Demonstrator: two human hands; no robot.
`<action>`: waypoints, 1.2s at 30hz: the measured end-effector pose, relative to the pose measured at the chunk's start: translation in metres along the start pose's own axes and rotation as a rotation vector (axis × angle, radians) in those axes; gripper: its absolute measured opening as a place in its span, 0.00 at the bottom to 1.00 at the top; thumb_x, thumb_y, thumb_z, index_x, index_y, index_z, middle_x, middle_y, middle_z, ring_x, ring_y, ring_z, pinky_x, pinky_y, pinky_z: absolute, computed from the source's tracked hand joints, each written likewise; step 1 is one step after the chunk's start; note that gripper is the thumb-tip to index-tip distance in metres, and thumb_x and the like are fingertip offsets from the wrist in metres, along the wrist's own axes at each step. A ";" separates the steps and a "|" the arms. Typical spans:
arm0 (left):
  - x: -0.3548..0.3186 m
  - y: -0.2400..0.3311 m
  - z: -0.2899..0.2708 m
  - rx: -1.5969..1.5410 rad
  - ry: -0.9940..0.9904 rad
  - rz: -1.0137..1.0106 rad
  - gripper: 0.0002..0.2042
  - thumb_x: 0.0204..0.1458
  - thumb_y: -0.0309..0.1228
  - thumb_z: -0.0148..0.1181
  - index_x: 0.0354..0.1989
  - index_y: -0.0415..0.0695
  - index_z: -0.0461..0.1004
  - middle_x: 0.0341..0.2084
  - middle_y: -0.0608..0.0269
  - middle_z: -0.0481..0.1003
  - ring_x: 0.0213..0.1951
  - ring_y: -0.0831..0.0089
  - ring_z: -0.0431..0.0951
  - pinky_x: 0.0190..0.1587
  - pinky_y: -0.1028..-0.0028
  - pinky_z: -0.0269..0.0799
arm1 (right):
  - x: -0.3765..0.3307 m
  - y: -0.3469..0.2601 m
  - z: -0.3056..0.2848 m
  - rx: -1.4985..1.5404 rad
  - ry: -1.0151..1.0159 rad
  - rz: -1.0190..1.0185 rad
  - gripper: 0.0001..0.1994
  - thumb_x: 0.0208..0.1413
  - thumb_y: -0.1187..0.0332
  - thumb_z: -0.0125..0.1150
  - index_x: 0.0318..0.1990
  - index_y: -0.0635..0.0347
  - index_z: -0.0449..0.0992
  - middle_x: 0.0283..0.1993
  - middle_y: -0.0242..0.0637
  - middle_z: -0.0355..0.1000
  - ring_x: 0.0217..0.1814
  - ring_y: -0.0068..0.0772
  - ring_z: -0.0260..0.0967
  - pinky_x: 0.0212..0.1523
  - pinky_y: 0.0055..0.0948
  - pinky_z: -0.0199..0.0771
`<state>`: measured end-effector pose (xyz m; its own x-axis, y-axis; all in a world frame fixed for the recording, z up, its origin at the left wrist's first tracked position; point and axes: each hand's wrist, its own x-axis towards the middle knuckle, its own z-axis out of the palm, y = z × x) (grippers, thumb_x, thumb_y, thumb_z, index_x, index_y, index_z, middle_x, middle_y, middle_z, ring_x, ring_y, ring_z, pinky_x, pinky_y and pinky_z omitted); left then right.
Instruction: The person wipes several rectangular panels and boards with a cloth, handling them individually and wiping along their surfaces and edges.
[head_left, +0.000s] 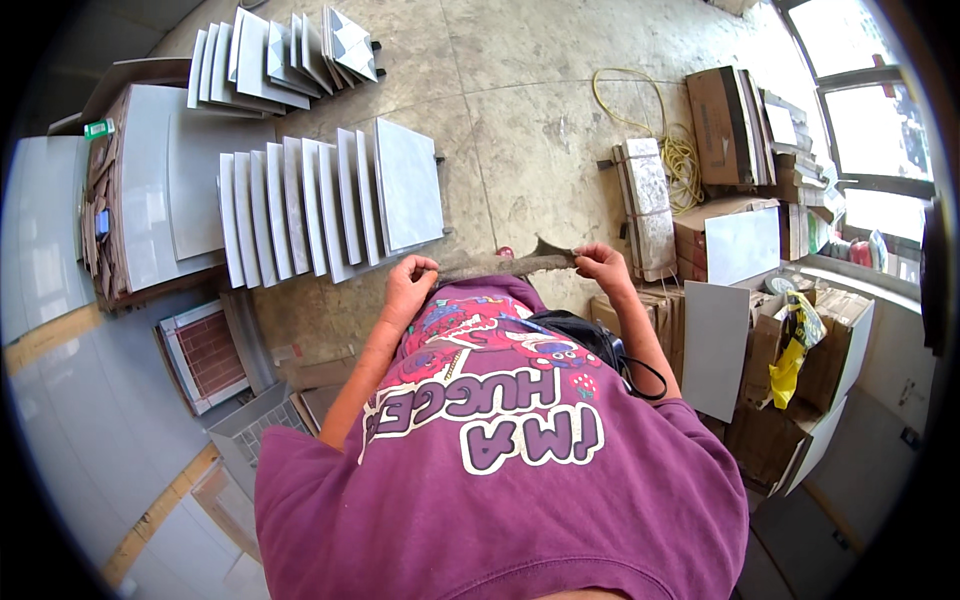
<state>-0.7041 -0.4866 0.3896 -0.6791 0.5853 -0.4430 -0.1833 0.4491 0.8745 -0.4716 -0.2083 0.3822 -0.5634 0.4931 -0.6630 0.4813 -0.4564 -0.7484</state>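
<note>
A grey-brown strip that looks like a cloth [542,264] is stretched across in front of my waist. My left hand [407,286] has its fingers pinched at the left end of it. At the other end, my right hand [603,268] grips an edge between thumb and fingers. One pointed corner of the cloth stands up beside my right hand. Much of the cloth is seen edge-on, so its full size is hidden. Just beyond it, a small red thing [505,252] shows, too small to make out.
Upright grey tiles [412,190] stand in a rack at left, with another tile row [270,60] behind. Large panels [150,185] lean farther left. At right are a wrapped bundle [648,205], a coiled yellow hose [682,170], cardboard boxes [720,125] and a yellow bag [793,350].
</note>
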 end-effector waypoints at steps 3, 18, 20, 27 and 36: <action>0.009 0.005 0.006 -0.027 0.033 -0.008 0.04 0.42 0.21 0.56 0.28 0.39 0.72 0.18 0.70 0.71 0.22 0.86 0.68 0.25 0.84 0.65 | 0.008 -0.003 0.001 -0.009 -0.015 0.017 0.08 0.45 0.75 0.58 0.35 0.64 0.73 0.27 0.31 0.71 0.25 0.17 0.66 0.28 0.17 0.68; 0.129 0.047 -0.013 -0.164 0.140 0.030 0.05 0.45 0.21 0.55 0.31 0.38 0.71 0.21 0.67 0.72 0.23 0.83 0.70 0.27 0.83 0.68 | 0.123 -0.127 0.010 -0.174 -0.057 -0.019 0.08 0.45 0.74 0.59 0.35 0.64 0.73 0.28 0.31 0.72 0.27 0.18 0.67 0.29 0.16 0.69; 0.145 0.051 -0.018 -0.181 0.149 0.045 0.05 0.45 0.21 0.55 0.31 0.38 0.71 0.21 0.67 0.72 0.23 0.83 0.70 0.27 0.83 0.68 | 0.134 -0.148 0.016 -0.194 -0.070 -0.030 0.08 0.46 0.74 0.59 0.35 0.63 0.73 0.29 0.31 0.72 0.28 0.18 0.67 0.29 0.17 0.69; 0.189 0.076 -0.017 -0.182 0.202 -0.003 0.05 0.45 0.21 0.55 0.31 0.38 0.71 0.20 0.68 0.72 0.22 0.83 0.70 0.27 0.83 0.68 | 0.185 -0.194 0.015 -0.198 -0.098 -0.005 0.07 0.47 0.73 0.58 0.36 0.62 0.73 0.29 0.30 0.72 0.28 0.18 0.68 0.30 0.17 0.70; 0.274 0.128 0.024 -0.233 0.355 0.009 0.04 0.44 0.22 0.55 0.29 0.39 0.72 0.18 0.69 0.71 0.18 0.85 0.67 0.20 0.82 0.64 | 0.289 -0.275 -0.017 -0.274 -0.212 0.017 0.08 0.47 0.73 0.57 0.36 0.64 0.72 0.29 0.32 0.72 0.28 0.19 0.68 0.31 0.17 0.70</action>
<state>-0.8967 -0.2526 0.3756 -0.8765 0.3018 -0.3750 -0.3043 0.2563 0.9175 -0.7555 0.0720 0.3956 -0.6665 0.3093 -0.6783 0.6382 -0.2336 -0.7336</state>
